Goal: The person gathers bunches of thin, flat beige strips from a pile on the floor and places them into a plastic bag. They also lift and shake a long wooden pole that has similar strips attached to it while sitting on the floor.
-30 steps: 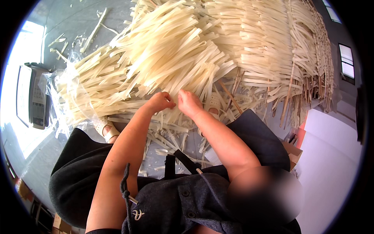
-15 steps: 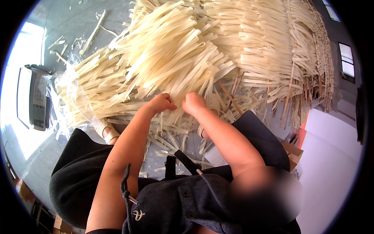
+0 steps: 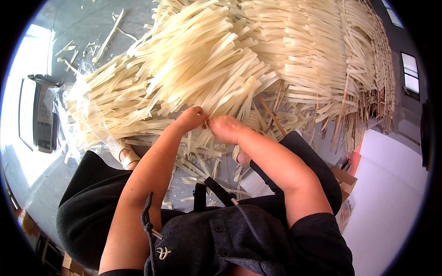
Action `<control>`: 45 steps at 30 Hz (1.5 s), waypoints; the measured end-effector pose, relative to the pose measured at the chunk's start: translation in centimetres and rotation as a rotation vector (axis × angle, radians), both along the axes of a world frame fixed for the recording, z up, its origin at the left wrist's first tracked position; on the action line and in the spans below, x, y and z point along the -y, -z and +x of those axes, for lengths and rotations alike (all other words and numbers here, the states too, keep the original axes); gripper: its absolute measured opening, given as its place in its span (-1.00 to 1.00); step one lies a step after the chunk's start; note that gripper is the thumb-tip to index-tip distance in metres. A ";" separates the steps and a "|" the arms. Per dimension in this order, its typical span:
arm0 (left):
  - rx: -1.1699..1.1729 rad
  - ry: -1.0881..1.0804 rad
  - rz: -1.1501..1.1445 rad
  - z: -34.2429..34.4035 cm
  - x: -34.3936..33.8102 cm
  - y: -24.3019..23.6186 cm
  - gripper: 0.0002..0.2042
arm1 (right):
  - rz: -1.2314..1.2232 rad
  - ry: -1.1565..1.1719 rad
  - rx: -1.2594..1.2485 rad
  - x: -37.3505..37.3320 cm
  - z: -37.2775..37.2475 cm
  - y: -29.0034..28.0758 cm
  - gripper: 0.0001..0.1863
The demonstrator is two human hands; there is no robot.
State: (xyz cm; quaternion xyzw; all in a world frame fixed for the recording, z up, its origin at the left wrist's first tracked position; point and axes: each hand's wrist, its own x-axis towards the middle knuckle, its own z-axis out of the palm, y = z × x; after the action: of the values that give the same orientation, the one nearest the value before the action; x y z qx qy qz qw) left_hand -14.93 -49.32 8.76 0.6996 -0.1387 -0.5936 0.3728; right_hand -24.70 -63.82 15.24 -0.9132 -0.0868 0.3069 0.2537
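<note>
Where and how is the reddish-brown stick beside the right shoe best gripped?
Likely pinch the reddish-brown stick mid-length, from above: it is thin and slants past the shoe; its middle shows bare, while pale strips crowd its far end.

Heaped pale strips (image 3: pixel 198 60), some possibly folded

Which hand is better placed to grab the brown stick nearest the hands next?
Probably the right hand: it's nearer the brown stick, which lies off to its right. The left hand is farther, with the right hand between.
</note>
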 end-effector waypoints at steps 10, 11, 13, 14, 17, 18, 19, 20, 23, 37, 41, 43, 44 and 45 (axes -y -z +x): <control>0.436 0.385 0.277 1.3 1.6 -4.1 -0.48 | -0.210 0.248 0.284 2.5 1.9 -2.1 -0.92; 0.490 0.387 0.263 1.7 1.8 -5.1 -0.50 | -0.182 0.342 0.483 3.6 2.9 -1.9 -0.85; 0.597 0.396 0.238 2.1 2.4 -6.7 -0.52 | -0.260 0.464 0.519 5.2 5.2 -2.4 -0.88; 0.621 0.380 0.230 2.1 3.0 -7.0 -0.55 | -0.292 0.573 0.472 5.7 5.6 -2.0 -0.86; 0.687 0.262 0.156 2.7 5.4 -7.2 -0.66 | -0.358 0.728 0.398 8.4 5.6 0.7 -0.82; 0.698 0.173 0.111 2.6 6.1 -7.0 -0.70 | -0.369 0.746 0.382 8.9 5.3 1.4 -0.81; 0.707 0.085 0.063 2.7 6.5 -6.6 -0.73 | -0.373 0.796 0.291 9.3 4.8 2.0 -0.80; 0.723 -0.001 -0.001 2.5 6.9 -5.6 -0.75 | -0.379 0.847 0.199 9.8 4.3 2.6 -0.80; 0.738 -0.218 -0.181 2.1 7.6 -2.1 -0.76 | -0.136 1.085 0.018 9.8 4.8 3.0 -0.79; -0.318 -0.498 -0.259 3.0 9.3 0.3 -0.72 | 0.738 1.445 -0.255 9.3 4.8 1.0 -0.94; -0.158 -0.508 -0.226 2.4 9.7 0.7 -0.71 | 0.637 1.401 -0.216 8.9 4.9 1.6 -0.96; -0.062 -0.480 -0.178 2.1 10.0 0.7 -0.72 | 0.570 1.385 -0.193 8.8 5.2 1.7 -0.96; -0.014 -0.467 -0.154 2.0 10.2 0.6 -0.72 | 0.538 1.395 -0.182 8.7 5.0 1.7 -0.95; 0.018 -0.452 -0.159 1.9 10.1 1.0 -0.72 | 0.513 1.400 -0.172 8.3 5.2 1.7 -0.95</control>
State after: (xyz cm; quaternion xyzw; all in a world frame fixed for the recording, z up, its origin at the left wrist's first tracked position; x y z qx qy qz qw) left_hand -13.06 -59.45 7.74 0.6866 -0.0281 -0.4760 0.5488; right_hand -19.51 -72.17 13.56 -0.6399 0.4655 0.1144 0.6006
